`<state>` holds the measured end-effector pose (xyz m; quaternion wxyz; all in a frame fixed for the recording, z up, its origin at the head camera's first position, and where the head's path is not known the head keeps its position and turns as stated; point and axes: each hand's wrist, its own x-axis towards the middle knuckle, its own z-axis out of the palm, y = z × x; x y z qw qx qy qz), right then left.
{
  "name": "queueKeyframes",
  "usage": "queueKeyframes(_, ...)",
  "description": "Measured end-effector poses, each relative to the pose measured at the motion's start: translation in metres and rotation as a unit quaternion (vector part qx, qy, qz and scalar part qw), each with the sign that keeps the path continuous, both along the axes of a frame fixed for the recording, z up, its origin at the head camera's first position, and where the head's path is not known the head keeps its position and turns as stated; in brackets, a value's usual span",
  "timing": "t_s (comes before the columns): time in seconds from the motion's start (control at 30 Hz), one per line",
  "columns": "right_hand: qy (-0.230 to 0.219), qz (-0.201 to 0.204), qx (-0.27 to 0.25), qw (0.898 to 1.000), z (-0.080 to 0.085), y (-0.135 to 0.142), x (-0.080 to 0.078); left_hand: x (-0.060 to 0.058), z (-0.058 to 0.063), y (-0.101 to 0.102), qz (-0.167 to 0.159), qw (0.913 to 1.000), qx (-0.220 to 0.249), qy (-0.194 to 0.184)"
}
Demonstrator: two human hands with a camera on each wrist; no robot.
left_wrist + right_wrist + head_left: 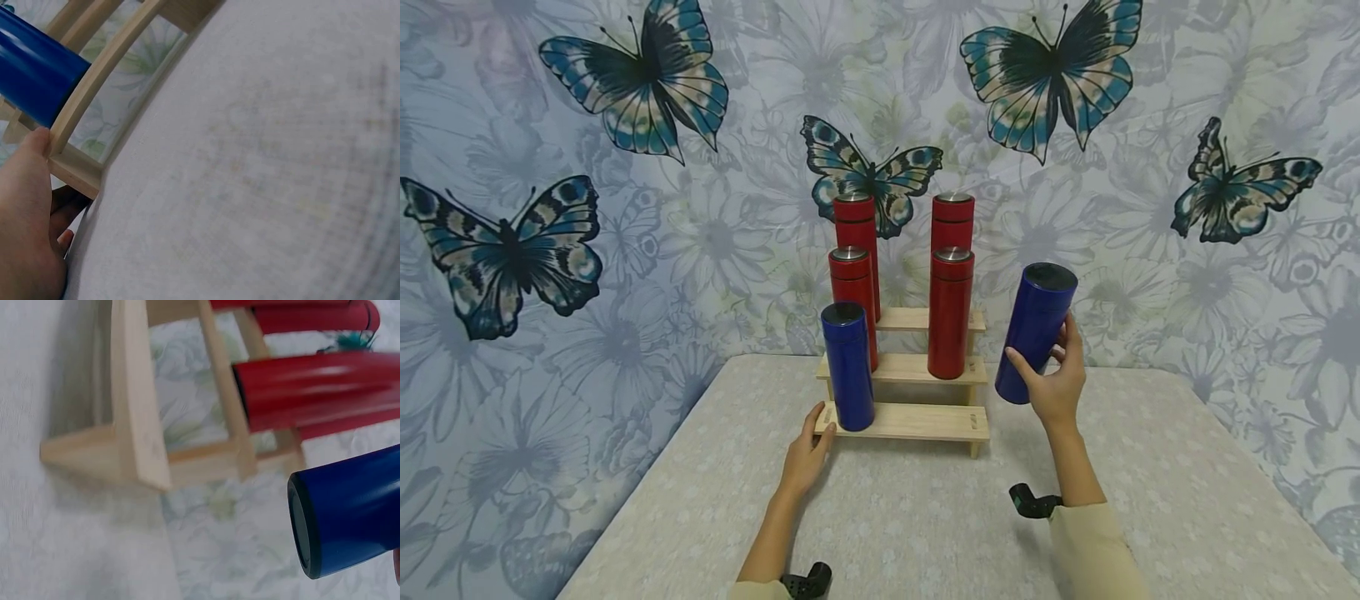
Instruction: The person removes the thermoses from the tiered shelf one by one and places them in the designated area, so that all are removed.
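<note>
My right hand (1058, 390) grips a blue thermos flask (1034, 329) with a dark lid, held in the air to the right of a three-step wooden rack (925, 422). The flask tilts, its lid leaning right; its dark-rimmed base shows in the right wrist view. With thumb and fingers around the left end of the lowest step, my left hand (805, 457) holds the rack. Beside that hand a second blue flask (850, 367) stands upright on the lowest step. In the left wrist view the thumb lies at the step's edge, close to this flask (34, 65).
Two red flasks with steel lids, one left (854, 292) and one right (950, 317), stand on the middle step. Behind them two more red flasks stand on the top step. A pale patterned cloth (917, 525) covers the table, and a butterfly-print backdrop (760, 200) hangs behind.
</note>
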<state>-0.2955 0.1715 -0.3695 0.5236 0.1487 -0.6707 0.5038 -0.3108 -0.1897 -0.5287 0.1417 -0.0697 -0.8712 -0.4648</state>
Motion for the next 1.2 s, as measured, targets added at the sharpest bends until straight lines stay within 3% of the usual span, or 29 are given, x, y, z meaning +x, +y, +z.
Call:
queueKeyframes(0.13, -0.019, -0.01, -0.007, 1.0, -0.012, 0.012, -0.016, 0.001, 0.001, -0.001, 0.005, 1.0, 0.0, -0.001)
queueKeyframes(0.33, -0.061, -0.019, -0.016, 0.998, -0.046, 0.035, -0.052, 0.001, -0.001, -0.002, 0.005, 1.0, 0.004, -0.006)
queueKeyframes(0.53, -0.106, -0.021, -0.025, 0.994, -0.067, 0.042, -0.069, 0.0, -0.003, -0.002, 0.007, 1.0, 0.005, -0.003)
queueKeyframes(0.83, -0.148, -0.023, -0.043, 0.988, -0.092, 0.044, -0.079, 0.0, -0.003, 0.0, 0.012, 0.9999, -0.002, 0.001)
queueKeyframes(1.2, -0.172, -0.042, -0.028, 0.984, -0.109, 0.048, -0.085, 0.0, -0.001, 0.0, 0.012, 0.9999, -0.001, 0.004)
